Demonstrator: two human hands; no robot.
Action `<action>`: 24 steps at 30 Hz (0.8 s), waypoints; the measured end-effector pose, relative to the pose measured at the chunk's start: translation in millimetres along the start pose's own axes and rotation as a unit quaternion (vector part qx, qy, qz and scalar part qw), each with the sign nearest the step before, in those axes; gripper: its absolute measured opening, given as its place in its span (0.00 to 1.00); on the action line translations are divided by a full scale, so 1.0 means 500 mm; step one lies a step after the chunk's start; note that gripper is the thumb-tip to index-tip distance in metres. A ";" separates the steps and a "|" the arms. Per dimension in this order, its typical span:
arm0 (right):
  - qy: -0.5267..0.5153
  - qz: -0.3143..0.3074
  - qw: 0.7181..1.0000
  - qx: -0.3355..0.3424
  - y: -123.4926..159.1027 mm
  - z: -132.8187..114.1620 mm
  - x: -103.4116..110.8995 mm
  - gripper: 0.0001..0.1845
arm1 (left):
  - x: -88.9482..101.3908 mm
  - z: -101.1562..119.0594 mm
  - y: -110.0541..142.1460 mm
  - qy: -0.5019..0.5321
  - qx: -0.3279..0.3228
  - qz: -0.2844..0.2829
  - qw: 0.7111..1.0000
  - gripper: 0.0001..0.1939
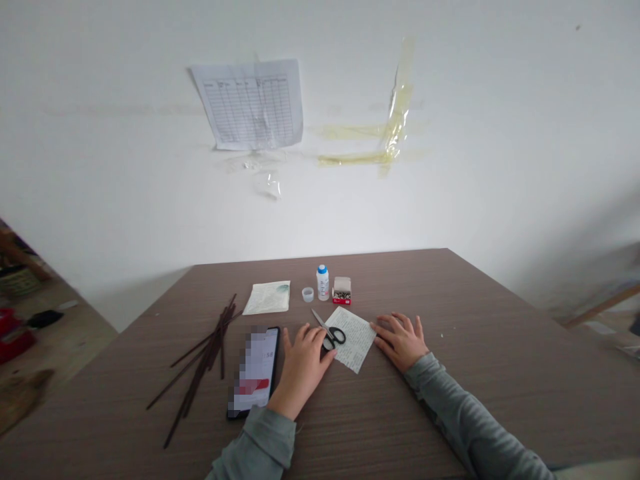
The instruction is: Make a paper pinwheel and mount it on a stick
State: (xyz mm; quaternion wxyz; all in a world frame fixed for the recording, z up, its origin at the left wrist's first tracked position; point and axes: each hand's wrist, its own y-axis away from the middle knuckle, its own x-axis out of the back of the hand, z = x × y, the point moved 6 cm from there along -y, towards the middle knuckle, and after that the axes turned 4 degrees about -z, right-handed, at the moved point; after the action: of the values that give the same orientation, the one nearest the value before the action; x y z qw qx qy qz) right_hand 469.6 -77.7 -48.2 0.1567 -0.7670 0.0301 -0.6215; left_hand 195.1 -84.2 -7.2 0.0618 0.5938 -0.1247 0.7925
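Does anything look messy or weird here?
Yes! On the wall, wrinkled yellowish tape holds no paper, and the printed sheet beside it looks crooked. On the table, dark sticks lie crisscrossed instead of lined up.

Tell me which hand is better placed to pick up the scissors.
Likely the left hand: its fingers are at the handle end of the scissors, while the right hand is at the right corner of the written paper, with part of that sheet between it and the scissors.
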 end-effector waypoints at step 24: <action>-0.046 0.029 0.996 0.065 -0.041 -0.060 0.014 0.19 | 0.009 0.004 0.002 0.000 0.013 0.004 1.000 0.20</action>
State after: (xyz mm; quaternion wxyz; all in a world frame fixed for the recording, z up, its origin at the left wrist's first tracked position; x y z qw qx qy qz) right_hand 439.1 -66.2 -30.7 0.2254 -0.7816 0.0047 -0.5817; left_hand 195.4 -85.8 -2.5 0.0507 0.5941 -0.1163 0.7943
